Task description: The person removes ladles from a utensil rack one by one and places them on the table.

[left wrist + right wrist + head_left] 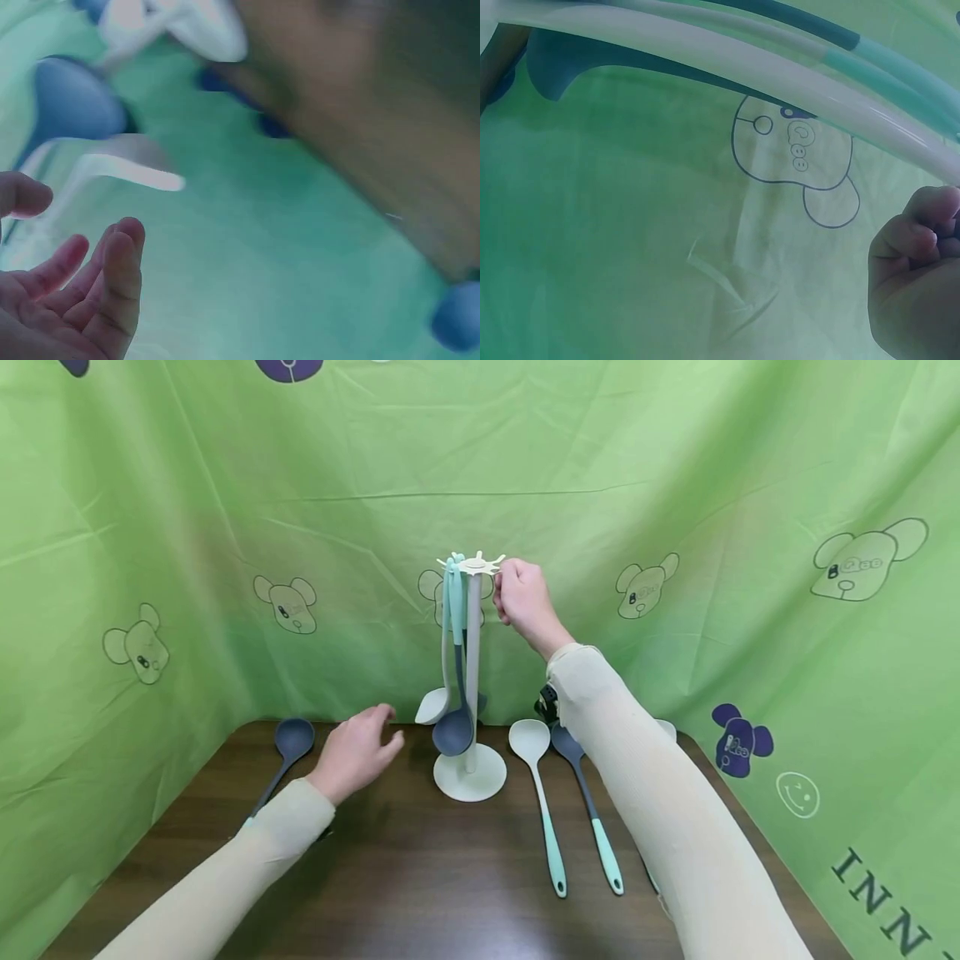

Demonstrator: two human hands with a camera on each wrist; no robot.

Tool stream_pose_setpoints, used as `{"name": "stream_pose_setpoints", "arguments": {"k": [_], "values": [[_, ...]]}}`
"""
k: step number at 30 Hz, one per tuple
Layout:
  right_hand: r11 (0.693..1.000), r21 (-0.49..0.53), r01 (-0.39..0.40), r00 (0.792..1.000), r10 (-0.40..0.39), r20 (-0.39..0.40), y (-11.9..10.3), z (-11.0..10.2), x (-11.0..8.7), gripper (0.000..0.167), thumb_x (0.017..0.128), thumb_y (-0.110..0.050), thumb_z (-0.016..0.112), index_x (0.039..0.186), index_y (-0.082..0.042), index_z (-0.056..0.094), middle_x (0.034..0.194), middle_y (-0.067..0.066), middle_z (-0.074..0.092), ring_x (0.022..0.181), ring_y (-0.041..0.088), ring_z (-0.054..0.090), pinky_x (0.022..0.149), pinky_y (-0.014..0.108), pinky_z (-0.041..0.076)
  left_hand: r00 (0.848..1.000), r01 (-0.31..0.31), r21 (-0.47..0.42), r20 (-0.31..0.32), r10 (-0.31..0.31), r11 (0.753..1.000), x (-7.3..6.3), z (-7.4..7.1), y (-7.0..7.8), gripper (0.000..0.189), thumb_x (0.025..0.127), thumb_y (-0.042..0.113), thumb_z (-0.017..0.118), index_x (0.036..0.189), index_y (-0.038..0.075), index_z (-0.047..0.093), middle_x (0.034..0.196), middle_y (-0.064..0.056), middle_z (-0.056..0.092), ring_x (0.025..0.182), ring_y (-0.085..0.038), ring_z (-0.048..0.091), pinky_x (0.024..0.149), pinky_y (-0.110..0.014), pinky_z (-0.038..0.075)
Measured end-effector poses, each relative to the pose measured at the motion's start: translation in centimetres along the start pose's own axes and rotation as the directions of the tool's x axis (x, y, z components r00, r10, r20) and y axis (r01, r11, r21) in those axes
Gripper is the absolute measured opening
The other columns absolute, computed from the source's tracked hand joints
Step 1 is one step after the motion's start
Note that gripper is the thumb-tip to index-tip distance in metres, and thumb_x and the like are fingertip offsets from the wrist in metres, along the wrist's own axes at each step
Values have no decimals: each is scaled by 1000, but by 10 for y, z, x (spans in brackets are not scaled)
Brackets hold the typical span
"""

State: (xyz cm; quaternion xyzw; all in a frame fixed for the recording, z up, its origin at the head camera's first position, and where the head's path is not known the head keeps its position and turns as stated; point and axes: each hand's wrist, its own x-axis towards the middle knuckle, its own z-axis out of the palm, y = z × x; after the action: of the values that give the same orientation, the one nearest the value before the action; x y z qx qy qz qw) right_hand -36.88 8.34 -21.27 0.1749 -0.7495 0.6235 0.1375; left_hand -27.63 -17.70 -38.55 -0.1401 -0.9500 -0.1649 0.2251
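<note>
A white utensil stand (474,677) with a round base and a hooked top stands on the brown table. From its left-hand hooks hang a dark blue ladle (453,732) and a white utensil (432,705), both with mint handles; another dark one is partly hidden behind the post. My right hand (522,597), fingers curled, grips a hook arm at the right of the stand's top; the fingertips are mostly hidden. Left of the stand, my left hand (356,753) is held above the table with fingers loosely spread and nothing in them. The left wrist view shows this hand (82,300) below the hanging utensils.
A dark blue ladle (294,739) lies at the table's left. Right of the stand lie a white utensil (529,741) and a dark blue one (595,814), mint handles toward me. Another white utensil (666,727) is mostly behind my right sleeve. Green cloth (360,527) encloses the table.
</note>
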Motion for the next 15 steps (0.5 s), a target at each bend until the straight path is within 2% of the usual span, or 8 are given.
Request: {"name": "stream_pose_setpoints", "arguments": {"k": [4, 8, 11, 15], "values": [[1000, -13, 13, 1000, -13, -8, -2, -2, -1, 32, 104, -16, 31, 85, -1, 53, 55, -1, 48, 41, 11, 41, 42, 23, 36, 997, -27, -86, -73, 21, 996, 23, 1, 33, 36, 93, 31, 63, 119, 6, 64, 109, -10, 71, 92, -30, 69, 73, -49, 55], [1000, -14, 8, 1000, -8, -12, -1, -1, -2, 33, 105, -16, 31, 87, 1, 53, 56, -2, 48, 41, 10, 41, 42, 23, 36, 994, -8, -159, -108, -9, 987, 41, 2, 58, 43, 93, 33, 64, 124, 5, 61, 113, -11, 70, 96, -30, 69, 76, -48, 56], [1000, -8, 9, 1000, -9, -6, 0, 0, -2, 34, 106, -17, 31, 86, 1, 53, 56, -2, 48, 41, 10, 41, 42, 23, 36, 990, 22, -187, -134, -48, 982, 52, 3, 71, 44, 93, 34, 64, 127, 6, 60, 112, -8, 70, 95, -28, 69, 75, -47, 56], [1000, 5, 16, 1000, -16, -1, -1, 1, -4, 36, 106, -18, 31, 87, 2, 52, 55, -1, 48, 41, 11, 40, 42, 23, 36, 985, 56, -209, -149, -88, 976, 65, 3, 82, 43, 95, 36, 64, 126, 8, 60, 104, -3, 73, 85, -26, 70, 68, -44, 55]]}}
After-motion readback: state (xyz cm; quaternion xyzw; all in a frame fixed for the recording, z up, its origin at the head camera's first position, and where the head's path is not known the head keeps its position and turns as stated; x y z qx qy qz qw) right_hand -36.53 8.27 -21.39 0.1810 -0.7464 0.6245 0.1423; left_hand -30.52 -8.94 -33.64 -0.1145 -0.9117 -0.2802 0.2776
